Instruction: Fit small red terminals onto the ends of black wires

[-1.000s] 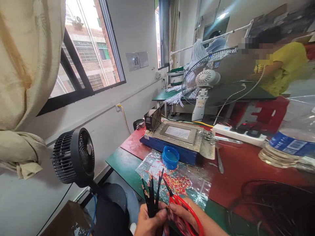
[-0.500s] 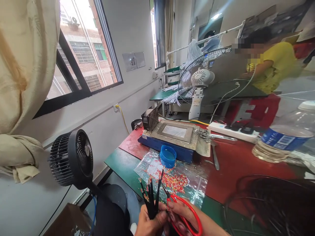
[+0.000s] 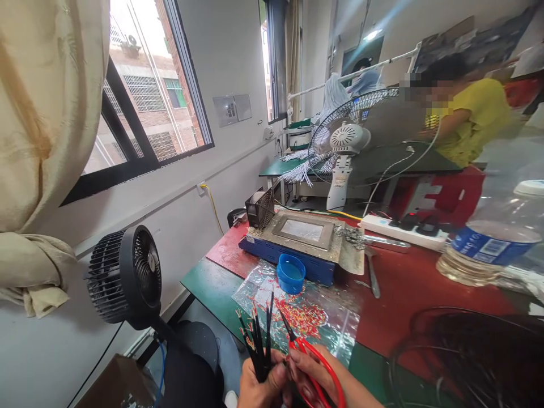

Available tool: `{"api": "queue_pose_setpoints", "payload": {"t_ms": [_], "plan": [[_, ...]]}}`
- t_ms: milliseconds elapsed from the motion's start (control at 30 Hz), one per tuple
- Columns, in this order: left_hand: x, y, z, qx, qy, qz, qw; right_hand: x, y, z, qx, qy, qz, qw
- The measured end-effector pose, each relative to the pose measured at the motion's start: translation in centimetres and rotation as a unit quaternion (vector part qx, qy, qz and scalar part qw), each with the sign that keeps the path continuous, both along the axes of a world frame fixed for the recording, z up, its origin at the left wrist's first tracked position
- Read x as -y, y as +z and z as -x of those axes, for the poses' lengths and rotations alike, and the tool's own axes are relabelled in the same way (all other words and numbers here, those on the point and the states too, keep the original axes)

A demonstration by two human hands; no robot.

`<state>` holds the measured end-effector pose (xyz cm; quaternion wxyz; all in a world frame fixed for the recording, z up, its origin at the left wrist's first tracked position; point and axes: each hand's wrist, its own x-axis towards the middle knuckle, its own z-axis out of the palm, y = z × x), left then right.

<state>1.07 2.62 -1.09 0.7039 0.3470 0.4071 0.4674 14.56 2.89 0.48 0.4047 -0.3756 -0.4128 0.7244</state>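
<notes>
My left hand (image 3: 261, 385) is closed around a bundle of black cables (image 3: 258, 345), whose stripped ends fan upward with thin red and yellowish wires showing. Close beside it, my right hand (image 3: 317, 377) grips red-handled scissors (image 3: 329, 362). Their dark tips point up and left, just right of the cable ends and apart from them. Below the tips lies a clear plastic bag (image 3: 346, 326) strewn with small red and yellow wire scraps (image 3: 304, 317). Behind the scraps stands a round blue container (image 3: 291, 275). The lower fingers of both hands are partly hidden.
A blue solder-pot-like device (image 3: 297, 238) with a small black fan (image 3: 260, 208) sits behind the bag. To the right are a power strip (image 3: 403, 231), a large bottle (image 3: 488, 252) and coiled black cable (image 3: 471, 357). A black fan (image 3: 127, 277) stands left; a person in yellow (image 3: 476, 113) works beyond.
The scissors have tilted slightly, their tips now a little farther from the tallest cable. Both hands have shifted slightly left in view, still holding the cables and scissors.
</notes>
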Motion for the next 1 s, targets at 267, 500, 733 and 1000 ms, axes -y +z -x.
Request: {"api": "queue_pose_setpoints", "payload": {"t_ms": [267,500,733,1000], "plan": [[0.2,0.6,-0.3,0.005,0.021,-0.002,1.000,0.0,0.4,0.2,0.010,-0.005,0.039,0.999],[0.2,0.2,-0.5,0.024,0.045,0.002,0.999,0.1,0.7,0.3,-0.001,0.009,0.022,1.000],[0.1,-0.2,-0.2,0.017,0.034,-0.008,0.999,0.1,0.3,0.0,0.004,-0.013,0.047,0.999],[0.1,-0.4,0.2,0.040,-0.018,-0.019,0.999,0.1,0.2,0.0,0.023,0.009,0.033,0.999]]}}
